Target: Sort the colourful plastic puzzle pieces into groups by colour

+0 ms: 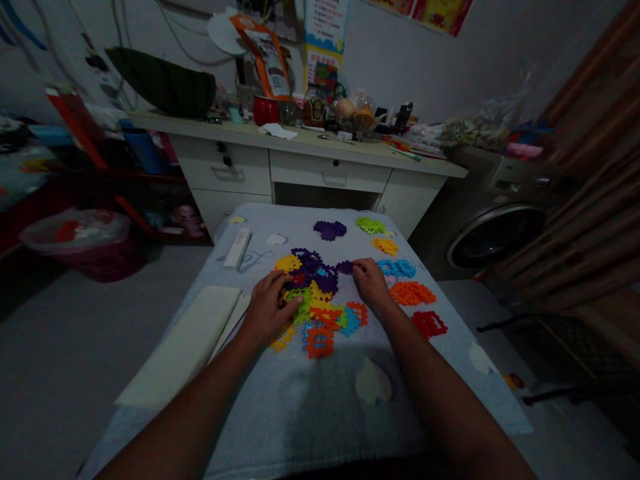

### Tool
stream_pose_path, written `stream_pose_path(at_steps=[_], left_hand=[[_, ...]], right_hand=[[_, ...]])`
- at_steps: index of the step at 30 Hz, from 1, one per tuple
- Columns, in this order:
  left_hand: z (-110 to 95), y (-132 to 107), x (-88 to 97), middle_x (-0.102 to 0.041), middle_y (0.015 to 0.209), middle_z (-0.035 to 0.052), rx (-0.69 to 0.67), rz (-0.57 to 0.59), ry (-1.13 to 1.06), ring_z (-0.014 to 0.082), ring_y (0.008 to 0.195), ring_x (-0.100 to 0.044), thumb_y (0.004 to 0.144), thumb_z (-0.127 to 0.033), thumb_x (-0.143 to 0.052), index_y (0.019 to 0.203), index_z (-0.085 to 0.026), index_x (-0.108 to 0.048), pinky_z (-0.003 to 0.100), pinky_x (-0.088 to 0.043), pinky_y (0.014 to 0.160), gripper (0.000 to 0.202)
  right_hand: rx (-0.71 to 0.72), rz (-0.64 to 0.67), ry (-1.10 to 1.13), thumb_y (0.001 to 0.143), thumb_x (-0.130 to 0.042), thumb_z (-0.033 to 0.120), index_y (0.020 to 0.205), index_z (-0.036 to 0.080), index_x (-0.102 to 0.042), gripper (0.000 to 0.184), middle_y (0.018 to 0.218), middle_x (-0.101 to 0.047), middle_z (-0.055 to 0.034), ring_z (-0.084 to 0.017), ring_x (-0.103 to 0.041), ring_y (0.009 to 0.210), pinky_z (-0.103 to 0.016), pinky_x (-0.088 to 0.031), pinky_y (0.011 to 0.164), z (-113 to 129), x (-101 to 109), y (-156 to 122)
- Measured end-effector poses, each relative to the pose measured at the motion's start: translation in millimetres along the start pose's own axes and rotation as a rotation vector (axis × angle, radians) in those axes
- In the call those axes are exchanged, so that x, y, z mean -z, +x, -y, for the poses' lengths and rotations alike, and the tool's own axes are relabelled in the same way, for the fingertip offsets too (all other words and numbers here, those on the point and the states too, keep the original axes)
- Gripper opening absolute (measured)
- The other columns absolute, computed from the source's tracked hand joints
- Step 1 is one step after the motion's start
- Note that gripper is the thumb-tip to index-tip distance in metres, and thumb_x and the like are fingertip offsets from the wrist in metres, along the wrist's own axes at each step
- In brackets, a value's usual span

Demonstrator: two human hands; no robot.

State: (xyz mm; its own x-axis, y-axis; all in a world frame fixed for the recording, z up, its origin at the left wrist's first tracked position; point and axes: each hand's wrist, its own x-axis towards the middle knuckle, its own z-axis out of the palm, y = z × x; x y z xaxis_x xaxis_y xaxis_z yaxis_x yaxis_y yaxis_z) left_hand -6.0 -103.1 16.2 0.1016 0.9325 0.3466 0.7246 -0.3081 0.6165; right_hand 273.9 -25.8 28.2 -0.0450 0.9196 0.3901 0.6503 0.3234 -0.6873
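Observation:
A mixed heap of notched plastic building pieces [320, 309] lies mid-table in purple, yellow, green, orange and blue. My left hand [270, 303] rests on the heap's left side, its fingers spread over the pieces. To the right of the heap, my right hand [369, 277] pinches a purple building piece [345, 267] between thumb and fingers. Separate piles by colour lie around: purple [330, 230] at the back, then green [371, 225], yellow [385, 246], blue [397, 268], orange [413, 293] and red [429, 324] down the right side.
A light blue cloth [350, 413] covers the table. On its left lie a white box [237, 249] and a pale flat board [185, 343]. Behind stands a cluttered desk [320, 150] with half a watermelon [163, 83]. A washing machine [493, 207] is at right, a lined bin [85, 243] at left.

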Motion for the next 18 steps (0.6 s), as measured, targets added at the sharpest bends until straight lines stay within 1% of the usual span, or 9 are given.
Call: stream_pose_path(at_steps=[2,4,6,9,14,18], left_hand=[[1,0,-0.5,-0.050,0.137,0.0122,0.004,0.000,-0.021,0.0302,0.131,-0.045,0.086,-0.049,-0.056,0.123,-0.021,-0.057,0.049,-0.036,0.111,0.046],[0,1,-0.7,-0.051,0.135,0.0127,0.002,0.003,-0.032,0.0299,0.130,-0.046,0.086,-0.050,-0.055,0.122,-0.020,-0.057,0.049,-0.037,0.111,0.048],[0,1,-0.5,-0.051,0.135,0.0132,0.005,0.009,-0.034,0.0301,0.129,-0.047,0.085,-0.051,-0.055,0.122,-0.019,-0.058,0.049,-0.038,0.111,0.049],[-1,1,-0.1,-0.052,0.136,0.0128,0.013,0.018,-0.027,0.0305,0.129,-0.048,0.084,-0.051,-0.056,0.122,-0.019,-0.059,0.049,-0.038,0.111,0.050],[1,0,-1.1,-0.052,0.136,0.0113,0.019,0.007,-0.011,0.0307,0.128,-0.049,0.084,-0.050,-0.056,0.121,-0.021,-0.059,0.050,-0.039,0.110,0.047],[2,0,-2.6,-0.053,0.135,0.0112,0.011,0.004,0.000,0.0303,0.127,-0.050,0.083,-0.049,-0.058,0.121,-0.022,-0.059,0.050,-0.040,0.109,0.046]], right_hand=[[-0.063,-0.017,0.068,0.082,-0.051,0.030,0.088,0.018,-0.068,0.022,0.086,-0.066,-0.0058,-0.020,-0.061,0.084,-0.034,-0.049,0.081,-3,-6,13],[-0.135,-0.004,0.154,0.081,-0.050,0.033,0.085,0.018,-0.066,0.022,0.077,-0.064,-0.0027,-0.017,-0.060,0.073,-0.030,-0.049,0.071,-7,-13,27],[-0.211,-0.016,0.240,0.078,-0.052,0.034,0.089,0.018,-0.064,0.023,0.067,-0.060,0.0015,-0.015,-0.057,0.062,-0.026,-0.046,0.060,-9,-23,42],[-0.328,-0.083,0.360,0.073,-0.056,0.031,0.093,0.018,-0.059,0.024,0.055,-0.053,0.0068,-0.012,-0.051,0.048,-0.022,-0.039,0.048,-12,-37,65],[-0.451,-0.156,0.533,0.069,-0.058,0.024,0.084,0.020,-0.053,0.016,0.049,-0.049,0.0092,-0.009,-0.047,0.041,-0.019,-0.035,0.041,-16,-54,98],[-0.482,-0.201,0.596,0.068,-0.058,0.021,0.082,0.019,-0.053,0.015,0.051,-0.050,0.0090,-0.008,-0.050,0.043,-0.018,-0.038,0.040,-23,-62,109]])
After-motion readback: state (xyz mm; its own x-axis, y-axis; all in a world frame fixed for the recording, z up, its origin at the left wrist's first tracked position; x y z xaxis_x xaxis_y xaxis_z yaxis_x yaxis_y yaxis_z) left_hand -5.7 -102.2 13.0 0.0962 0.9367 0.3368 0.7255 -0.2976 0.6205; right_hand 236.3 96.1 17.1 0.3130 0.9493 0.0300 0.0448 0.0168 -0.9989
